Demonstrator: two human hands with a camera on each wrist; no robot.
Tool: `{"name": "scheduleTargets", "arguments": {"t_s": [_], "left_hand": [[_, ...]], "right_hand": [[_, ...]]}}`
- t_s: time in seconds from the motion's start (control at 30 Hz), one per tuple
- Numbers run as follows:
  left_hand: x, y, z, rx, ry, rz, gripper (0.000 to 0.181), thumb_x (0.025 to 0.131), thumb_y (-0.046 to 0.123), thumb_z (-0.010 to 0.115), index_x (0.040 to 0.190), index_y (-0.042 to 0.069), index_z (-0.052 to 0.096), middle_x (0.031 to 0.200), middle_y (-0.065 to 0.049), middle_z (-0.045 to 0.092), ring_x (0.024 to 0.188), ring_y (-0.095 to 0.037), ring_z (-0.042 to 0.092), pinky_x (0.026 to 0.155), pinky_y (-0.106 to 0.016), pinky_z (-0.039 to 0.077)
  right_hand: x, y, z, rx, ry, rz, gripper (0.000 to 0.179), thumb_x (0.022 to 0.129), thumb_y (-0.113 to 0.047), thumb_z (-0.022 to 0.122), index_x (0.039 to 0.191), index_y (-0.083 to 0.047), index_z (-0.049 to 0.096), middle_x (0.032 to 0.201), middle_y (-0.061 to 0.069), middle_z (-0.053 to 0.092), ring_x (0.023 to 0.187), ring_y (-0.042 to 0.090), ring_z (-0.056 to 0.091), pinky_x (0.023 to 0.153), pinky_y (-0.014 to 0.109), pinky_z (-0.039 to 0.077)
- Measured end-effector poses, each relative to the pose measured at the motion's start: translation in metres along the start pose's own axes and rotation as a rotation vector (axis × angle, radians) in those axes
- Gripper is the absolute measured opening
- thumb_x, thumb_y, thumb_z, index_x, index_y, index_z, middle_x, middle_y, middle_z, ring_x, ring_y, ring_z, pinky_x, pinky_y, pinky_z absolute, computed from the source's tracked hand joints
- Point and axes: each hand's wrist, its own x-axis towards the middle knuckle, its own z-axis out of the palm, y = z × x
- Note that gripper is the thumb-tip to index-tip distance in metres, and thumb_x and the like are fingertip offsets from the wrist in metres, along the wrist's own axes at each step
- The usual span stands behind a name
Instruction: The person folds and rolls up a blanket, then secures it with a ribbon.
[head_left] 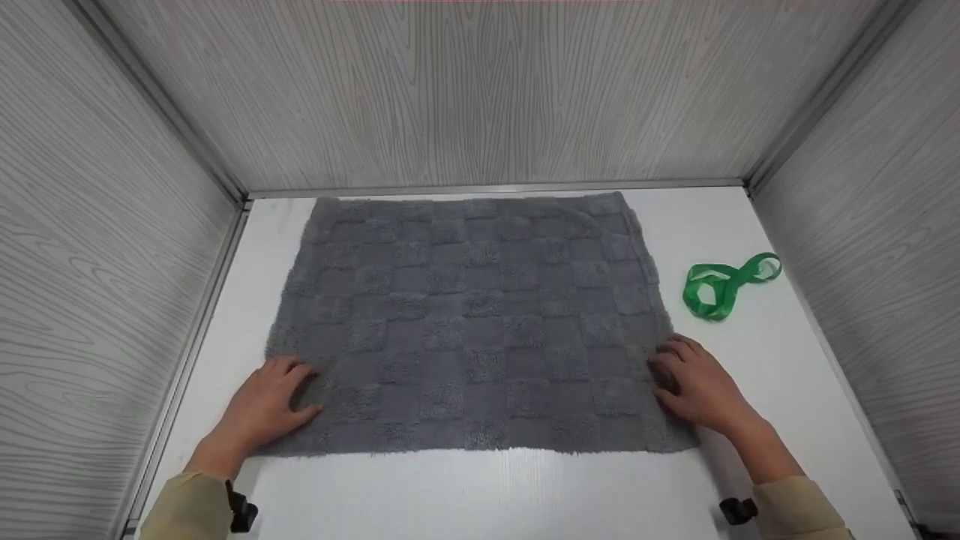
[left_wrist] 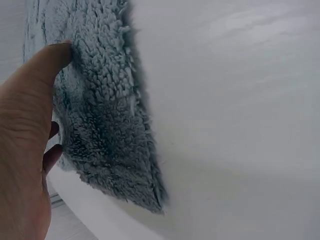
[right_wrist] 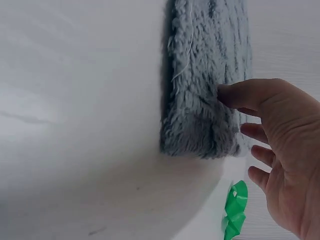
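Note:
A grey plush mat [head_left: 480, 322] with a raised checkered pattern lies spread flat on the white table. My left hand [head_left: 266, 401] rests at its near left side, thumb on the pile and fingers by the side edge. In the left wrist view the left thumb [left_wrist: 61, 54] touches the shaggy mat [left_wrist: 107, 120] near its corner. At the near right side is my right hand [head_left: 701, 386], fingers loosely bent over the mat's edge. The right wrist view has the right thumb [right_wrist: 230, 95] against the pile, with the other fingers spread apart.
A looped green ribbon [head_left: 716, 289] lies on the table [head_left: 802, 390] to the right of the mat. Pale wood-grain panels enclose the table at the back [head_left: 480, 97], left [head_left: 97, 247] and right [head_left: 877, 225]. The mat's far edge lies close to the back panel.

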Motion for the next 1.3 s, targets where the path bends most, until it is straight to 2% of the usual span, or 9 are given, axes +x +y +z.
{"name": "scheduleTargets", "arguments": {"t_s": [0.13, 0.27, 0.5, 0.73, 0.83, 1.0, 1.1, 1.2, 1.3], "left_hand": [[-0.008, 0.003, -0.004, 0.002, -0.039, 0.018, 0.043, 0.081, 0.035, 0.087, 0.111, 0.012, 0.067, 0.103, -0.003, 0.058, 0.091, -0.024, 0.061, 0.08, -0.046, 0.052], [-0.018, 0.004, -0.006, -0.006, -0.083, 0.018, 0.035, 0.08, 0.037, 0.087, 0.099, 0.016, 0.066, 0.091, 0.006, 0.057, 0.081, -0.017, 0.059, 0.072, -0.04, 0.051], [-0.037, -0.002, -0.008, 0.021, -0.092, 0.015, 0.047, 0.075, 0.058, 0.086, 0.094, 0.021, 0.065, 0.089, 0.009, 0.054, 0.077, -0.014, 0.054, 0.07, -0.04, 0.049], [-0.051, -0.008, -0.008, 0.061, -0.095, 0.024, 0.061, 0.071, 0.073, 0.081, 0.098, 0.021, 0.063, 0.098, 0.007, 0.054, 0.086, -0.017, 0.055, 0.077, -0.044, 0.05], [-0.056, -0.01, -0.008, 0.076, -0.085, 0.033, 0.055, 0.074, 0.065, 0.083, 0.1, 0.021, 0.063, 0.101, 0.005, 0.055, 0.091, -0.02, 0.057, 0.078, -0.045, 0.051], [-0.062, -0.015, -0.007, 0.103, -0.044, 0.069, 0.033, 0.079, 0.035, 0.086, 0.099, 0.02, 0.064, 0.1, 0.003, 0.056, 0.093, -0.022, 0.059, 0.076, -0.044, 0.052], [-0.063, -0.017, -0.006, 0.117, -0.009, 0.105, 0.029, 0.079, 0.018, 0.084, 0.1, 0.017, 0.065, 0.101, 0.001, 0.058, 0.094, -0.023, 0.06, 0.075, -0.043, 0.053], [-0.062, -0.017, -0.005, 0.121, 0.023, 0.118, 0.029, 0.08, 0.007, 0.082, 0.102, 0.015, 0.065, 0.104, -0.002, 0.06, 0.097, -0.025, 0.063, 0.076, -0.043, 0.055], [-0.062, -0.017, -0.003, 0.112, 0.044, 0.091, 0.025, 0.085, 0.003, 0.08, 0.103, 0.014, 0.066, 0.105, -0.002, 0.063, 0.101, -0.026, 0.064, 0.08, -0.042, 0.057]], "right_hand": [[-0.01, -0.006, -0.002, 0.011, -0.019, -0.003, 0.033, 0.076, -0.015, 0.088, 0.103, -0.008, 0.069, 0.111, 0.01, 0.061, 0.117, 0.035, 0.053, 0.098, 0.051, 0.047], [-0.021, -0.01, -0.005, -0.009, -0.065, 0.01, 0.025, 0.076, -0.016, 0.087, 0.091, -0.012, 0.067, 0.1, 0.004, 0.06, 0.106, 0.031, 0.054, 0.087, 0.048, 0.05], [-0.034, -0.015, -0.01, 0.013, -0.143, 0.074, 0.023, 0.076, -0.02, 0.087, 0.078, -0.022, 0.064, 0.09, -0.007, 0.059, 0.095, 0.02, 0.053, 0.074, 0.039, 0.049], [-0.042, -0.018, -0.017, 0.094, -0.248, 0.144, 0.029, 0.071, -0.026, 0.089, 0.081, -0.025, 0.062, 0.084, -0.013, 0.048, 0.092, 0.017, 0.048, 0.07, 0.035, 0.045], [-0.044, -0.019, -0.02, 0.108, -0.276, 0.161, 0.033, 0.068, -0.027, 0.091, 0.086, -0.024, 0.063, 0.087, -0.012, 0.048, 0.092, 0.017, 0.046, 0.07, 0.035, 0.044], [-0.046, -0.021, -0.021, 0.099, -0.296, 0.169, 0.034, 0.07, -0.02, 0.09, 0.092, -0.022, 0.065, 0.091, -0.01, 0.049, 0.091, 0.017, 0.046, 0.069, 0.035, 0.044], [-0.046, -0.022, -0.021, 0.091, -0.306, 0.181, 0.033, 0.071, -0.014, 0.088, 0.094, -0.022, 0.065, 0.091, -0.009, 0.049, 0.088, 0.016, 0.045, 0.069, 0.033, 0.045], [-0.046, -0.024, -0.022, 0.1, -0.326, 0.182, 0.032, 0.074, -0.005, 0.085, 0.096, -0.02, 0.066, 0.092, -0.009, 0.049, 0.082, 0.013, 0.046, 0.066, 0.031, 0.045], [-0.044, -0.024, -0.021, 0.108, -0.331, 0.187, 0.026, 0.082, 0.001, 0.078, 0.097, -0.018, 0.067, 0.093, -0.009, 0.05, 0.077, 0.009, 0.049, 0.065, 0.03, 0.048]]}}
